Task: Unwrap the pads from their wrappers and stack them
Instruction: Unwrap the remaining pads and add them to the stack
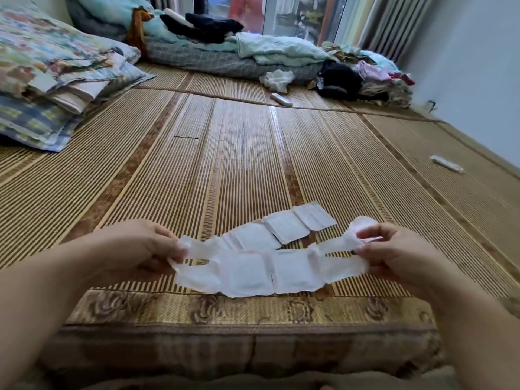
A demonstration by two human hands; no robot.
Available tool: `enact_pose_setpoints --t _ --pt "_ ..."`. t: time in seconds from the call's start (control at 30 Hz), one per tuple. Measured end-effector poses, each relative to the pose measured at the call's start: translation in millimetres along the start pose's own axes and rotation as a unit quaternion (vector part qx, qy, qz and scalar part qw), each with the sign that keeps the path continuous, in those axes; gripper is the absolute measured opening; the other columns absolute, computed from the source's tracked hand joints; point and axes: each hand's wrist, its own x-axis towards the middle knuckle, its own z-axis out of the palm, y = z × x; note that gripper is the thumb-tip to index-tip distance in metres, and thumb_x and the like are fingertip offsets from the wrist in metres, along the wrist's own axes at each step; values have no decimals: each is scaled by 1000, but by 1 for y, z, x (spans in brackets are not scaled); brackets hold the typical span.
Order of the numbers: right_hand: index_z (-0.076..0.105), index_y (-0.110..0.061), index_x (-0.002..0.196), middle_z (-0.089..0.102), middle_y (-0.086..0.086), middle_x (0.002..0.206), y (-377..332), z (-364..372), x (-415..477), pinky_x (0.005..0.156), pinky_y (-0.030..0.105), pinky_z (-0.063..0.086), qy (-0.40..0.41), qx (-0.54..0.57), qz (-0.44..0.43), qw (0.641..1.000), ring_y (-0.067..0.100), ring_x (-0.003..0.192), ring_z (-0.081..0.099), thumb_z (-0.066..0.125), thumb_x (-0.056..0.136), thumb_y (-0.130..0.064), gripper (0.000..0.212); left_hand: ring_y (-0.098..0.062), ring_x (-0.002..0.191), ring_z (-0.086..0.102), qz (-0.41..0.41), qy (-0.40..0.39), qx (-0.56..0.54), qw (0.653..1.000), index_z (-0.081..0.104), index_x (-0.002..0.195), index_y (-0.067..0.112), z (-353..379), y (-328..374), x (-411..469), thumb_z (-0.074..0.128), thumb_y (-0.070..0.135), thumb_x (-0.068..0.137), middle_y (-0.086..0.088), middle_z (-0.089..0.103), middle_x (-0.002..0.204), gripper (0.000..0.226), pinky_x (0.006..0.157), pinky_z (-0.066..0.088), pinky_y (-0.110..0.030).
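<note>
A long white pad [253, 273] is stretched out flat between my two hands, just above the front edge of the bamboo mat [247, 153]. My left hand [146, 249] pinches its left end. My right hand [394, 249] pinches its right end together with a thin pinkish wrapper flap [363, 225]. Behind it, another unfolded white pad [281, 228] lies flat on the mat, angled toward the far right. It partly slips under the held pad.
Pillows [56, 77] are piled at the far left. Folded bedding [225, 52] and a heap of clothes [365, 77] lie at the back. A crumpled white tissue [277, 78], a small white wrapped item [281, 99] and another one [446, 163] at right rest on the mat.
</note>
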Motion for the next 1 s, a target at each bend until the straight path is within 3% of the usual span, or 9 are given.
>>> enact_pose_setpoints --t 0.17,0.4,0.53,0.77,0.9,1.0 --pt "62 -10 100 66 10 81 -12 36 2 48 23 52 -48 -26 -32 998 12 56 60 69 81 -1 22 -14 51 48 8 24 27 999 69 80 0 10 0 3 60 11 85 -10 60 69 15 50 42 -26" --pt "64 -18 102 66 5 81 -12 93 7 68 32 56 -110 -118 -81 984 15 70 64 75 79 -15 26 -12 45 48 13 16 10 1000 64 83 0 11 1 1 58 12 88 -5 58 58 15 46 42 -24" --pt "65 -15 101 72 7 87 -10 102 9 64 29 55 -125 -138 -64 980 13 67 65 62 90 -24 15 -11 42 46 9 9 -7 1000 61 84 -1 12 2 2 56 10 89 -3 55 53 13 41 43 -22" --pt "65 -20 94 71 1 78 -15 77 21 68 35 57 -24 -205 -124 971 9 64 69 66 86 -20 9 -11 44 46 36 -21 -26 999 61 82 2 32 15 9 52 6 89 -6 57 60 12 41 42 -21" --pt "66 -16 88 70 1 75 -9 67 26 61 31 54 -10 -235 -102 967 8 59 66 68 83 -21 7 -12 45 51 36 -32 -27 998 63 84 2 61 24 19 55 6 88 -8 59 64 9 42 44 -21" --pt "67 -18 84 70 0 76 -4 64 26 67 33 57 -15 -267 -94 959 9 61 67 70 80 -21 6 -13 45 53 31 -34 -24 999 65 87 2 83 28 28 57 7 88 -10 59 69 9 44 46 -22"
